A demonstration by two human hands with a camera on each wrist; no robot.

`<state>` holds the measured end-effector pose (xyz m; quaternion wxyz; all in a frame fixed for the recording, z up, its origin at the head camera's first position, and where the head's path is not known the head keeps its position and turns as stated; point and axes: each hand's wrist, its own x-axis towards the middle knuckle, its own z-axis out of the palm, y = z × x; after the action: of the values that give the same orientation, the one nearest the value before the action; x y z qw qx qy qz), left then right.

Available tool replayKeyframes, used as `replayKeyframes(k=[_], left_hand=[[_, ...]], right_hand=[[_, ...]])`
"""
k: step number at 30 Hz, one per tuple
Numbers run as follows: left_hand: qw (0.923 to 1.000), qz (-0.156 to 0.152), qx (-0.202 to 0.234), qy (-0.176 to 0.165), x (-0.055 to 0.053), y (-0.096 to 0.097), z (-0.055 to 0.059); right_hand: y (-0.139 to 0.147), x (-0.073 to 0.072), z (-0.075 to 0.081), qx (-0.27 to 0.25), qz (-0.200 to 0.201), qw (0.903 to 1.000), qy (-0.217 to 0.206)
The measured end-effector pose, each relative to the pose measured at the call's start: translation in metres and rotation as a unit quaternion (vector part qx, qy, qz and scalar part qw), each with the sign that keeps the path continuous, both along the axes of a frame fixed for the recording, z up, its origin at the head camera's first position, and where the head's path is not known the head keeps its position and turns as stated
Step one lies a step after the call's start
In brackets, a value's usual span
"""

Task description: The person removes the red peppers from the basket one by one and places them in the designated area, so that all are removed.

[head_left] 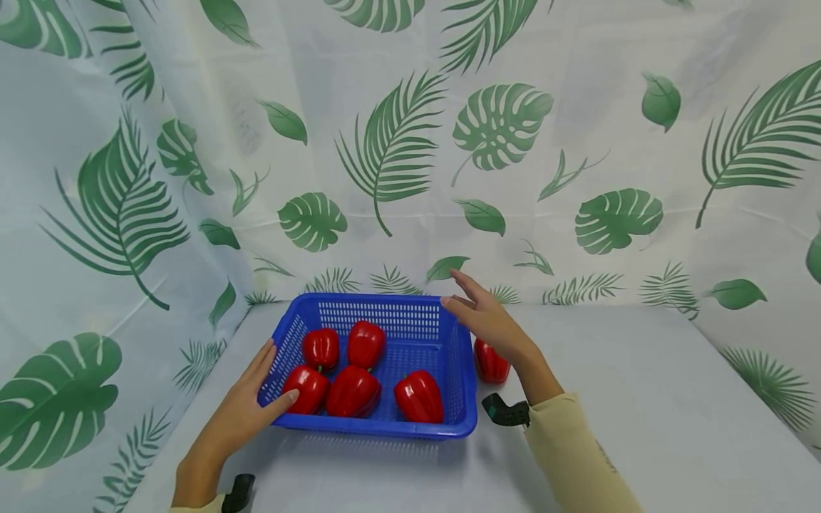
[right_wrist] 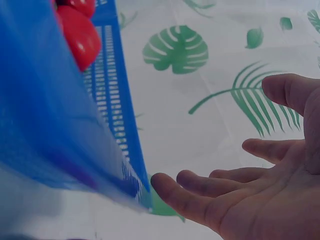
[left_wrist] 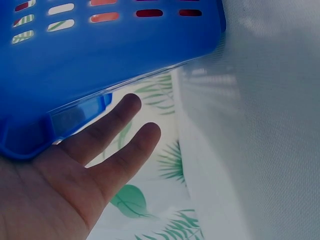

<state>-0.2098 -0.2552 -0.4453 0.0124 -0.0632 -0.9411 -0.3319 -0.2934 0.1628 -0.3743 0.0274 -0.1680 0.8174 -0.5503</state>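
A blue plastic basket (head_left: 385, 426) holds several red bell peppers (head_left: 354, 392), mostly toward its left side and front. My left hand (head_left: 246, 399) is at the basket's left side, fingers along the outer wall and thumb reaching over the rim. In the left wrist view, two fingers of the left hand (left_wrist: 107, 150) stretch out straight below the blue rim. My right hand (head_left: 490, 320) is beside the basket's back right corner, fingers spread. The right wrist view has the right hand (right_wrist: 260, 190) palm showing, nothing in it, fingertips close to the basket corner (right_wrist: 135, 187).
Another red bell pepper (head_left: 491, 362) lies on the white table (head_left: 641, 399) just outside the basket's right wall, partly behind the right forearm. A leaf-printed white cloth (head_left: 398, 263) hangs behind the table and along the left.
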Motion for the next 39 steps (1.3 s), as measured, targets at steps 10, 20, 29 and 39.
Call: replayKeyframes(k=[10, 20, 29, 39], left_hand=[[1.0, -0.002, 0.001, 0.01, 0.001, -0.001, 0.0], [0.9999, -0.004, 0.006, 0.015, 0.0, -0.001, -0.002], [0.9998, -0.007, 0.003, 0.017, 0.002, -0.001, -0.001], [0.9997, -0.007, 0.003, 0.022, 0.003, 0.001, 0.0]], right_hand=[[-0.018, -0.003, 0.0, -0.013, 0.02, 0.9997, -0.001], [-0.028, -0.004, -0.003, -0.004, 0.031, 0.9995, -0.001], [-0.035, -0.006, -0.006, -0.012, 0.043, 0.9986, -0.026], [-0.046, -0.007, -0.004, 0.047, 0.074, 0.9955, -0.038]])
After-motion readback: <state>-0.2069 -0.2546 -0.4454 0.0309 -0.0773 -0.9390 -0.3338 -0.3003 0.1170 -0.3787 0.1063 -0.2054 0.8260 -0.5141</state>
